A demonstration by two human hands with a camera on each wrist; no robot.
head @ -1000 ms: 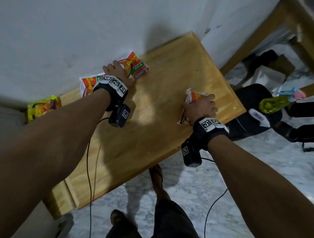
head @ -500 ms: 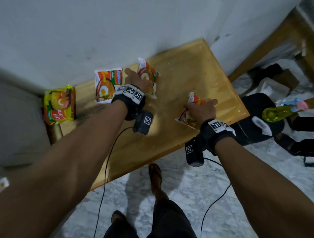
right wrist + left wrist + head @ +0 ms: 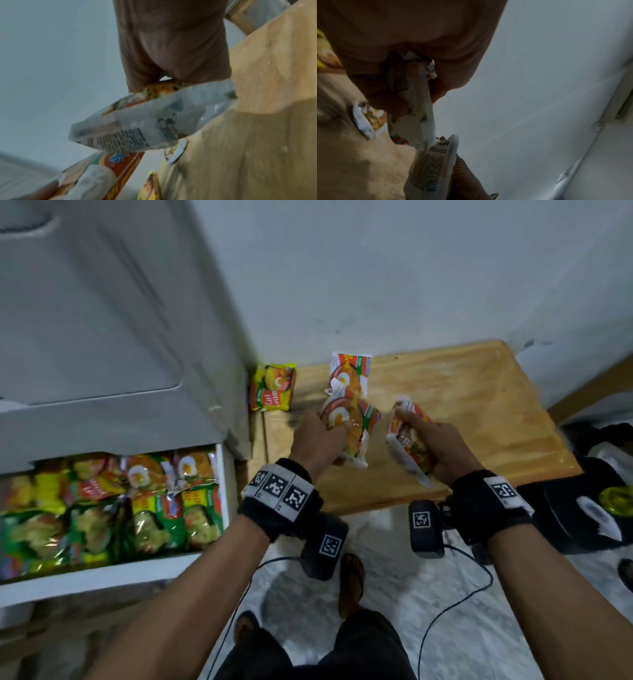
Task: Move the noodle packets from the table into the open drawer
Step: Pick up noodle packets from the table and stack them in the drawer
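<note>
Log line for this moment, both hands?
left hand: grips packet | right hand: grips packet | drawer: open | on table: two packets

A home: marble floor (image 3: pixel 394 611), wooden table (image 3: pixel 479 412), drawer (image 3: pixel 102 577) of noodle packets (image 3: pixel 164 508)

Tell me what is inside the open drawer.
The open drawer is packed with noodle packets, green, yellow and orange ones overlapping. Whatever lies beneath this top layer, and the drawer's floor, is covered.

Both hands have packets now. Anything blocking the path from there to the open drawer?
Nothing visible does. The left hand and right hand each hold a noodle packet above the table; the drawer lies open to the left, already packed with packets.
</note>
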